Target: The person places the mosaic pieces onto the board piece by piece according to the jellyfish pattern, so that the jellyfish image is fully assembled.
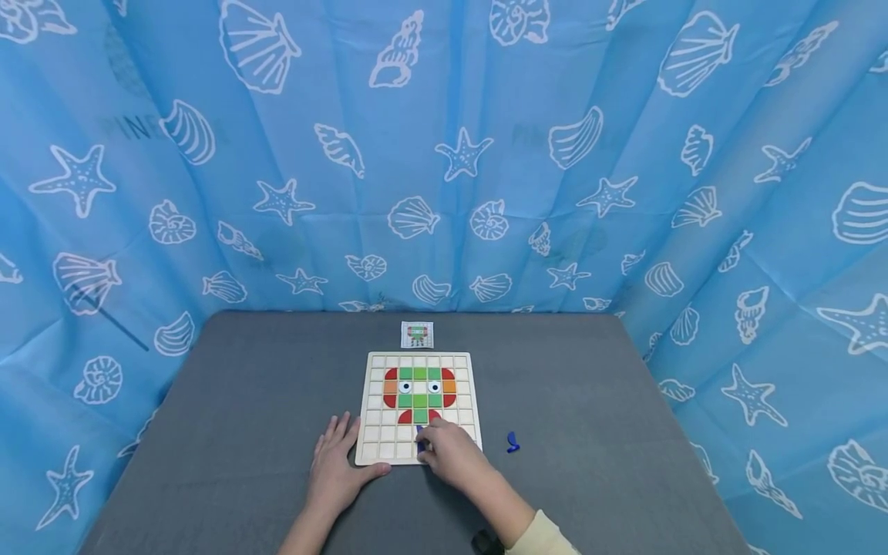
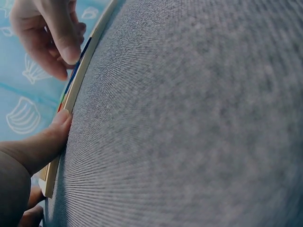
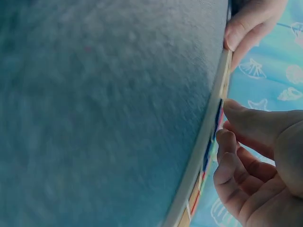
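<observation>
A wooden grid board (image 1: 378, 451) lies on the grey table, with green, red and orange tiles (image 1: 419, 389) making a figure with two eyes. My right hand (image 1: 428, 447) is over the board's front rows and pinches a blue tile (image 1: 419, 433) just below the figure. The right wrist view shows those fingertips (image 3: 234, 108) on the blue tile (image 3: 218, 118) at the board's edge (image 3: 201, 156). My left hand (image 1: 338, 455) lies flat at the board's front left corner, its thumb against the front edge. The left wrist view shows that thumb (image 2: 57, 125) on the board's rim (image 2: 83, 75).
A small picture card (image 1: 417, 334) of the figure lies behind the board. A loose blue piece (image 1: 512, 442) sits on the table (image 1: 590, 385) to the right of the board. Blue curtains printed with shells close in the back and both sides.
</observation>
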`<state>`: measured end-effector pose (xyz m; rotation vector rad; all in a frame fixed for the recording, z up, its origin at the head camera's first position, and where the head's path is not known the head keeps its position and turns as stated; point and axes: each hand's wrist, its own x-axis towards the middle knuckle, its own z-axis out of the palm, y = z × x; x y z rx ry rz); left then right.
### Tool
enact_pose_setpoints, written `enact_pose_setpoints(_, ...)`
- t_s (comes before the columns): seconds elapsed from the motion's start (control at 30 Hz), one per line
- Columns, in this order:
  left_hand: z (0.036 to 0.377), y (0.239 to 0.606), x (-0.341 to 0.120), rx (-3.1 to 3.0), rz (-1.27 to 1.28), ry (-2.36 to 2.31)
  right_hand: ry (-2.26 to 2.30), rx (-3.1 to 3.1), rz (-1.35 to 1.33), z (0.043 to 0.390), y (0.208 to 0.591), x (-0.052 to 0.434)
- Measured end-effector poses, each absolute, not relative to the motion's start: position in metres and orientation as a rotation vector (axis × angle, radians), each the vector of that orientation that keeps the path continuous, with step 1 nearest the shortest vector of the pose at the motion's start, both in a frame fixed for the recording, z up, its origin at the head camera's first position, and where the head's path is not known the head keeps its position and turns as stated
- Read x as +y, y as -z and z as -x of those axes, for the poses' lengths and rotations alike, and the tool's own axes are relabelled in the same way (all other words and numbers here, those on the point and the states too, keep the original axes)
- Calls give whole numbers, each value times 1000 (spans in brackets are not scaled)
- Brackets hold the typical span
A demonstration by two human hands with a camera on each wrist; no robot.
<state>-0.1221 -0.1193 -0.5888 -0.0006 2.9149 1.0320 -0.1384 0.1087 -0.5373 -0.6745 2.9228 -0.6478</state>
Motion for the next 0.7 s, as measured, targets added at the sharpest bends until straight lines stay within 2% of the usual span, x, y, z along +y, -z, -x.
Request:
enact_pose_setpoints(0.13, 122, 589, -119, 2922, 6, -1031, 686, 2952, 684, 137, 532, 119)
enact_pose_setpoints(0.47, 123, 587, -119, 2907, 17, -1028, 800, 3016, 479, 125, 513, 162)
enact_pose_setpoints(0.7, 123, 589, -119, 2912, 16, -1023, 817, 3098, 219, 121, 521, 199)
